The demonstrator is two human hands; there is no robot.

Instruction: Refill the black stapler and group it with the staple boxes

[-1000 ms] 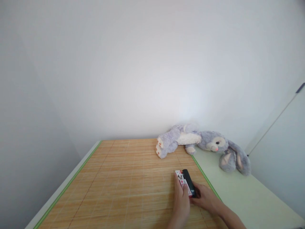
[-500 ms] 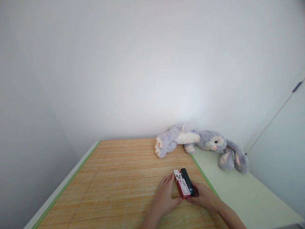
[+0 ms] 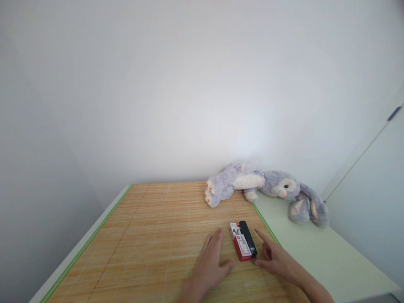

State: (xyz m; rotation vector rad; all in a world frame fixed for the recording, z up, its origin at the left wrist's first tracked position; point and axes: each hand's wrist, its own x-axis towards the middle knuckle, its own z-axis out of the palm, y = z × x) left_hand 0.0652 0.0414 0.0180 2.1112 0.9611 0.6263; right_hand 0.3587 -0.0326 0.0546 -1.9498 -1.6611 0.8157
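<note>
A small red and white box (image 3: 243, 247) lies on the bamboo mat, with small printed shapes on its upper white part. Right alongside it is a black stapler (image 3: 248, 238), parallel to the box. My left hand (image 3: 212, 261) is just left of the box, fingers stretched and thumb apart, touching neither item and slightly blurred. To the right of the stapler is my right hand (image 3: 276, 257), its index finger extended and thumb spread, the other fingers curled. Nothing is held in it.
The bamboo mat (image 3: 151, 235) with a green edge covers much of the pale table (image 3: 309, 252). A grey plush rabbit (image 3: 249, 182) lies on its side along the back, against the white wall. A thin dark-tipped line (image 3: 356, 159) runs along the right wall.
Both hands have let go of the box and stapler and drawn apart, the left moving left and the right moving right. The two items stay side by side on the mat.
</note>
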